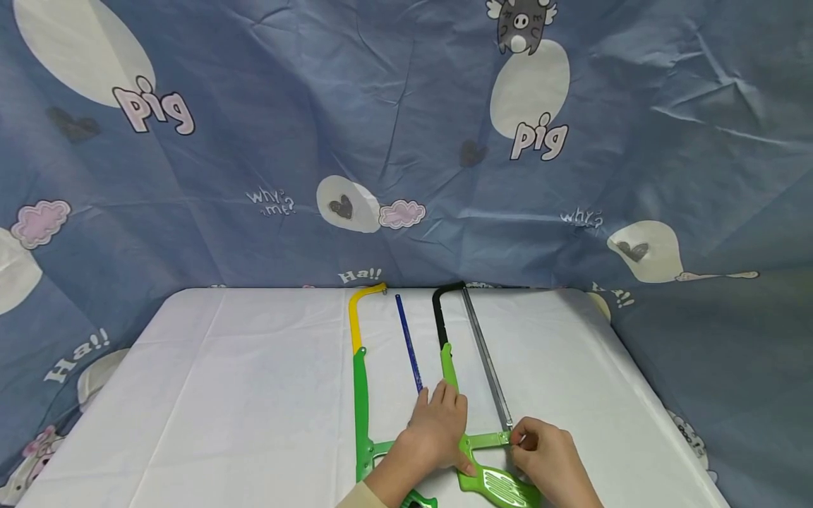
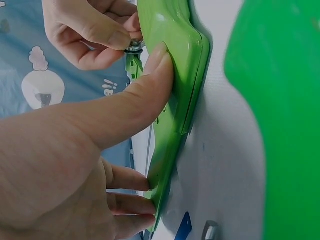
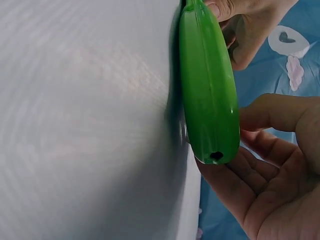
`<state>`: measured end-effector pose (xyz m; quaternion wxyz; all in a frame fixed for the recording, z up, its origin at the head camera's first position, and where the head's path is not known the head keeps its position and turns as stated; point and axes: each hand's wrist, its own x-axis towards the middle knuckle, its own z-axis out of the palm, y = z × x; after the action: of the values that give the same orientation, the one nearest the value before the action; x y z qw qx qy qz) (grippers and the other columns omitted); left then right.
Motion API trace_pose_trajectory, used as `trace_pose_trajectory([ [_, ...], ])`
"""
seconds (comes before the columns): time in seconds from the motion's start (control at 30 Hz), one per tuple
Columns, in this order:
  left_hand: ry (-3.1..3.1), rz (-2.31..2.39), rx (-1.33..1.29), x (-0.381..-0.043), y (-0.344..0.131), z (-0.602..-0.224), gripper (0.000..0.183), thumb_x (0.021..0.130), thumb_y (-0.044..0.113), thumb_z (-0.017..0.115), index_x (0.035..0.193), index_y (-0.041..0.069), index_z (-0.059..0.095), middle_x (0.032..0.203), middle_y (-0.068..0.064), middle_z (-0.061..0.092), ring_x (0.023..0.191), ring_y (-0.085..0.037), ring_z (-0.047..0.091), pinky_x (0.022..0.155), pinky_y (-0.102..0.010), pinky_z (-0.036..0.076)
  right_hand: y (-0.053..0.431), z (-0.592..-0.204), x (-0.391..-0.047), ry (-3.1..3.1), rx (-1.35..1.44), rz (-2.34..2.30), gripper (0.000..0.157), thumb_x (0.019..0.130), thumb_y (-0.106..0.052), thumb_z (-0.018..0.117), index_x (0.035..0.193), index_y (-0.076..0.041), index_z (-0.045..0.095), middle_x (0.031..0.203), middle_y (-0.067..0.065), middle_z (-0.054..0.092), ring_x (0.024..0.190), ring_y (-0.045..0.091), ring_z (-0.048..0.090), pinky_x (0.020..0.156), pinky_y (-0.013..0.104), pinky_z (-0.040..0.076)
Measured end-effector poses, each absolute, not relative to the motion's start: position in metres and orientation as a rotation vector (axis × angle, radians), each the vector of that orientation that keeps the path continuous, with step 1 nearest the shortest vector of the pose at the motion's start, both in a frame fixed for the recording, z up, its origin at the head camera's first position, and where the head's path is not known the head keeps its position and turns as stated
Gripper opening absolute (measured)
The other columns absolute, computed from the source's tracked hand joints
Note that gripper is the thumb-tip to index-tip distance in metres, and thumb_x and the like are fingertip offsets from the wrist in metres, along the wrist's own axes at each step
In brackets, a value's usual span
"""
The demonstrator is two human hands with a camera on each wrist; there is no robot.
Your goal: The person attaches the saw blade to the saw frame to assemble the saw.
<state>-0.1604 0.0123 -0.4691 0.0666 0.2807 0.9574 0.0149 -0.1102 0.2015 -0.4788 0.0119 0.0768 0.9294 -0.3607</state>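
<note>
A hacksaw with a black-and-lime-green frame lies flat on the white table, its grey blade spanning the frame. My left hand presses on this saw, thumb on the handle and fingertips along the frame. At the handle end of the blade, my right hand pinches the metal tension screw between thumb and fingers. To the left lies a second hacksaw, a yellow-and-green frame, its lower part partly hidden by my left forearm. A loose blue hacksaw blade lies between the saws, its near end behind my left hand.
White cloth covers the table. Behind it and along the sides hangs a blue printed curtain, close to the far tips of both saw frames.
</note>
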Motion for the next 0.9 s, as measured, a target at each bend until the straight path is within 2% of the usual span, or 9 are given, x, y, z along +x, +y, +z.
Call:
trace_pose_trajectory([
  [0.27, 2.871, 0.059, 0.846, -0.161, 0.012, -0.471, 0.11, 0.055, 0.075, 0.08, 0.134, 0.003, 0.049, 0.144, -0.019, 0.046, 0.142, -0.034, 0.04, 0.111, -0.054, 0.04, 0.211, -0.482, -0.111, 2.679, 0.256, -1.378, 0.008, 0.077, 0.0, 0.073, 0.083, -0.003, 0.068, 0.065, 0.003, 0.064, 0.057, 0.014, 0.063, 0.054, 0.024, 0.052],
  [0.67, 2.869, 0.059, 0.842, -0.163, 0.013, -0.478, 0.111, 0.056, 0.075, 0.079, 0.135, 0.003, 0.048, 0.145, -0.019, 0.044, 0.143, -0.033, 0.039, 0.112, -0.054, 0.04, 0.227, -0.496, -0.115, 2.386, 0.202, -1.629, 0.017, 0.081, -0.001, 0.067, 0.094, 0.008, 0.063, 0.073, 0.01, 0.07, 0.068, 0.02, 0.07, 0.063, 0.031, 0.06],
  [0.9, 2.879, 0.044, 0.846, -0.164, 0.013, -0.481, 0.111, 0.056, 0.076, 0.079, 0.135, 0.004, 0.048, 0.144, -0.018, 0.045, 0.143, -0.033, 0.038, 0.112, -0.054, 0.04, 0.234, -0.496, -0.118, 2.217, 0.153, -1.723, 0.019, 0.084, -0.005, 0.065, 0.097, 0.008, 0.061, 0.076, 0.008, 0.07, 0.074, 0.021, 0.071, 0.069, 0.033, 0.061],
])
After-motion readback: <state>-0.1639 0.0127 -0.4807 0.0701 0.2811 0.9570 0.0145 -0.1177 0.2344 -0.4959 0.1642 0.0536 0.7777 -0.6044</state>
